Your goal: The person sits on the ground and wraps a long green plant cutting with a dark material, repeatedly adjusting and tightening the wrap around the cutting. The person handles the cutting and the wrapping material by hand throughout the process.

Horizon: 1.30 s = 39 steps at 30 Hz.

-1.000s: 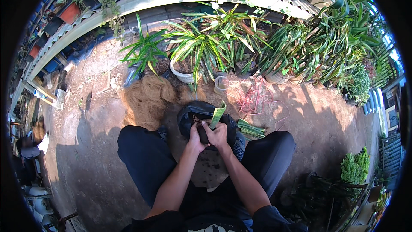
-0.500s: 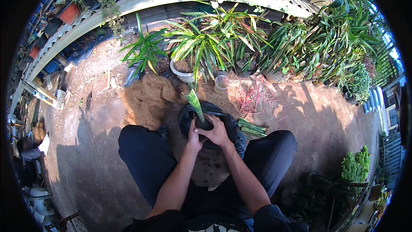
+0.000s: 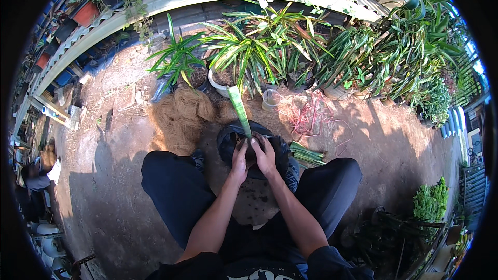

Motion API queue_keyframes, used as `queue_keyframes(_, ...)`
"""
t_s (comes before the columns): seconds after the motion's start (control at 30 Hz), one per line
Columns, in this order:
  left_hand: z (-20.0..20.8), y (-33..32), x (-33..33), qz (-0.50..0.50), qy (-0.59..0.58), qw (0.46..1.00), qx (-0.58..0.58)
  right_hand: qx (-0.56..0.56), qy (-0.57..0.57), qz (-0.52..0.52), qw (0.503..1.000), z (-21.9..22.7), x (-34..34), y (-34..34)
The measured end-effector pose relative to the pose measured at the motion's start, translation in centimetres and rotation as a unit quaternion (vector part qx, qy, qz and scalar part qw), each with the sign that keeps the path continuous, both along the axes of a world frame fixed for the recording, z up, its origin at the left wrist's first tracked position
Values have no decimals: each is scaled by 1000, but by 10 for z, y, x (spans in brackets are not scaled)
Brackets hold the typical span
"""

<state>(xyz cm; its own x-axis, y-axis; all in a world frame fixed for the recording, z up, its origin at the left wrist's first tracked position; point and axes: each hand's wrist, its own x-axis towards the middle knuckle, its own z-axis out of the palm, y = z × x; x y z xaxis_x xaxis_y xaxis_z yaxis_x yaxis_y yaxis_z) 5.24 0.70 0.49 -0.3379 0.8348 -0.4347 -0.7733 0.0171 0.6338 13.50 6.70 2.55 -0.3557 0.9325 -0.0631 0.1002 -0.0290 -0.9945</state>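
Observation:
A single long green leaf, a snake plant cutting [image 3: 239, 110] cut square at the top, rises from a small dark base between my two hands. Whether that base is a pot or a clump of soil cannot be told, as my fingers cover most of it. My left hand [image 3: 240, 158] is closed around its left side, and my right hand [image 3: 264, 156] around its right side. Both thumbs press close to the foot of the leaf. Beneath them an open black plastic bag [image 3: 226, 142] with dark, soil-like stuff inside stands between my feet.
Brown coir fibre [image 3: 181, 119] is heaped left of the bag. Cut green leaves [image 3: 307, 154] lie by my right foot, with tangled pink string [image 3: 311, 116] beyond. A clear cup [image 3: 270, 100] stands before a row of potted plants [image 3: 223, 84]. Dark crumbs dot the ground below my hands.
The cutting has turned more upright toward me, showing more of its leaf. My thumbs have shifted from across the dark base to the foot of the leaf, and my hands point more forward.

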Motion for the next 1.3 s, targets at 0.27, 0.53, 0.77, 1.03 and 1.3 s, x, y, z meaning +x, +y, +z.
queue_keyframes(0.27,3,-3,-20,-98,-16,994,39,-205,177,110,956,5,15,14)
queue_keyframes(0.53,6,-6,-20,-107,5,994,6,-275,220,69,933,-6,18,10)
queue_keyframes(0.77,10,-10,-22,-113,3,993,34,-250,229,41,940,-4,19,4)
queue_keyframes(1.03,12,-11,-20,-115,30,993,20,-215,218,53,950,0,17,-2)
queue_keyframes(1.3,14,-9,-21,-128,23,991,5,-252,243,89,932,-1,26,2)
